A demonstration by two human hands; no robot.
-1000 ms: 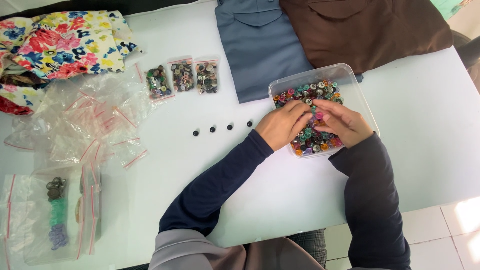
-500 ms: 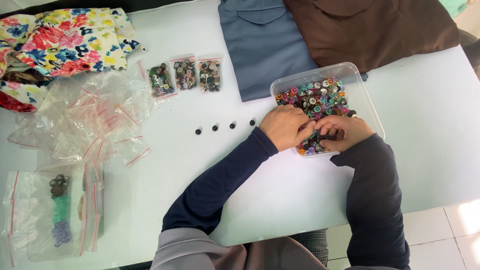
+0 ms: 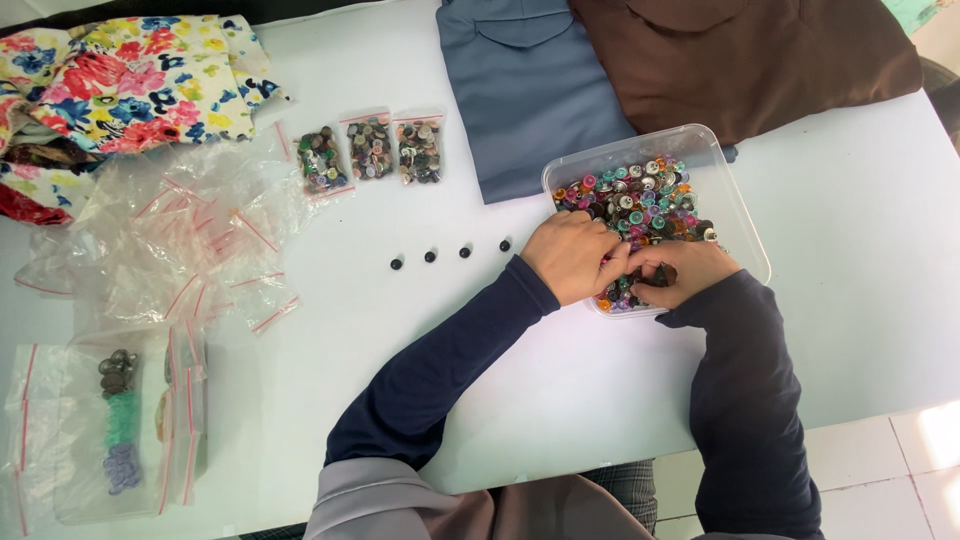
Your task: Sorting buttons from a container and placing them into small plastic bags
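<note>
This looks like a sewing or garment workroom. A white table [image 3: 860, 300] carries folded grey-blue cloth [image 3: 520, 90], brown cloth [image 3: 750, 60] and flowered fabric [image 3: 130, 70], a clear tub of mixed buttons [image 3: 650, 200], three small bags of sorted buttons [image 3: 370, 150] and a heap of empty zip bags [image 3: 180, 240]. Pale floor tiles [image 3: 900, 480] show below.

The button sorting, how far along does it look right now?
Done so far: three small bags of mixed buttons lie sealed in a row, and four black buttons sit lined up on the white table. In hand: the left hand and right hand dig together in the clear tub of buttons. Left: the tub looks nearly full, and a heap of empty zip bags waits.
</note>
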